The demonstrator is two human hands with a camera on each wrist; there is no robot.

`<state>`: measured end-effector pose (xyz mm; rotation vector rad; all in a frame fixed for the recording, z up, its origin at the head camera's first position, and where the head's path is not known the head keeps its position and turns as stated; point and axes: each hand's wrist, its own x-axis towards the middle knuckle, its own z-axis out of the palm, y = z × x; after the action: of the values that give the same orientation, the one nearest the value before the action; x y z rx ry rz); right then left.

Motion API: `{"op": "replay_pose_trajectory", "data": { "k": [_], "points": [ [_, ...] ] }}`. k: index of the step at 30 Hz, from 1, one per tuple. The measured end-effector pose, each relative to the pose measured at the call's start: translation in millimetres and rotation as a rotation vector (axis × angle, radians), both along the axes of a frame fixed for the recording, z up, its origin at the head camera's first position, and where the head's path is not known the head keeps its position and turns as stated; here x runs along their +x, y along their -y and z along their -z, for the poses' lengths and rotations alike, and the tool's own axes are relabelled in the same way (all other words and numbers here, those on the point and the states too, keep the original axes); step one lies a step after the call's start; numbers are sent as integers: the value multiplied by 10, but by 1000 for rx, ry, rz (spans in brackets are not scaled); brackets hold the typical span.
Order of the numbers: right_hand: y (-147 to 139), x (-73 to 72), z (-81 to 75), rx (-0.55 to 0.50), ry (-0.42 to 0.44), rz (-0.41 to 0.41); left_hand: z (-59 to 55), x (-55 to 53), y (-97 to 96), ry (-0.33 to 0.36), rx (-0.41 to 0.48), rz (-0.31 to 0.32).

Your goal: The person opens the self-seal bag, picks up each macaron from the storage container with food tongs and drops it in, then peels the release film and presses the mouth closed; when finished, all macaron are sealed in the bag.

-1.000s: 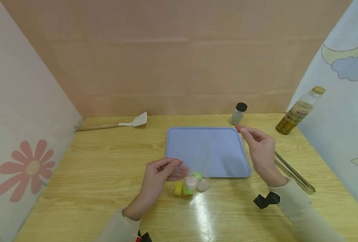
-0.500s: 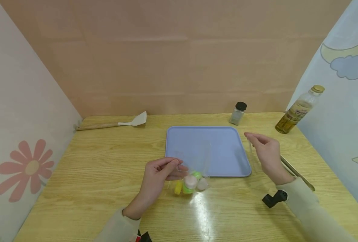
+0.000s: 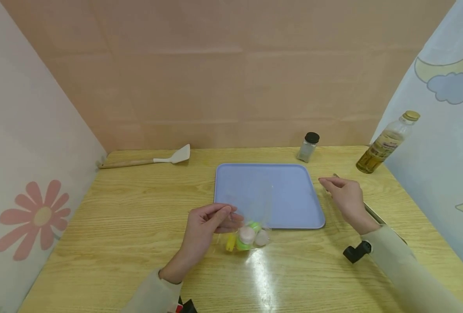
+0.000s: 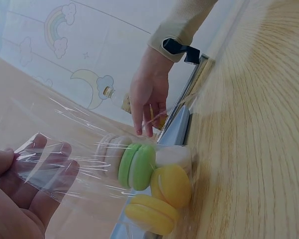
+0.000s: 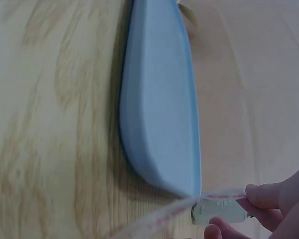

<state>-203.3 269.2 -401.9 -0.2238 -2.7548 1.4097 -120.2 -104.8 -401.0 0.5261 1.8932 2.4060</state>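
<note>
My left hand [image 3: 206,228] pinches a clear plastic bag [image 4: 82,164] by its upper part, in front of the tray. Inside the bag, the left wrist view shows a green macaron [image 4: 137,167], yellow macarons [image 4: 151,214] and pale ones [image 4: 109,154]. My right hand [image 3: 347,198] is to the right of the tray, above the tongs. Between its thumb and finger it pinches a thin, whitish see-through strip [image 5: 164,214] with faint red marks, clearest in the right wrist view. The strip's far end is out of that view.
A blue tray [image 3: 270,195] lies mid-table. Behind it stands a black-capped jar [image 3: 306,148]. Metal tongs [image 3: 374,213] lie at the right, partly hidden by my right arm. An oil bottle [image 3: 382,148] stands at the back right; a spatula [image 3: 143,162] lies at the back left.
My right hand has moved right and down, away from the tray's corner, carrying the strip over the tongs. My left hand and the bag have stayed nearly still.
</note>
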Motion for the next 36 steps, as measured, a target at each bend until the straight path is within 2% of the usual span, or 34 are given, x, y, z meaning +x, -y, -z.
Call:
{"op": "replay_pose_trajectory", "data": {
  "k": [5,11,17,21,24,29,31,33,36],
  "points": [
    [-56,-51,27,116,-18,-28,3,-2,0,-2,-4,-1],
    [-100,-89,57,168,-58,-19,7,-4,-3,1,-7,-3],
    [-68,-86,0,210,-165,14,15,-7,-1,-11,-13,-9],
    [82,17,-104,218,-279,-13,20,-6,4,-11,-15,-12],
    [257,142,-186,150,-332,-116,18,-9,6,-5,-12,-13],
    [523,345,-248,-105,-297,-472,21,-15,11,5,-8,-11],
    [633,420,-261,-175,-283,-586,24,-16,12,12,-7,-16],
    [743,482,-279,-204,-282,-639,29,-17,13,16,-2,-22],
    [892,531,-307,-211,-306,-625,29,-19,6,16,9,-28]
  ]
}}
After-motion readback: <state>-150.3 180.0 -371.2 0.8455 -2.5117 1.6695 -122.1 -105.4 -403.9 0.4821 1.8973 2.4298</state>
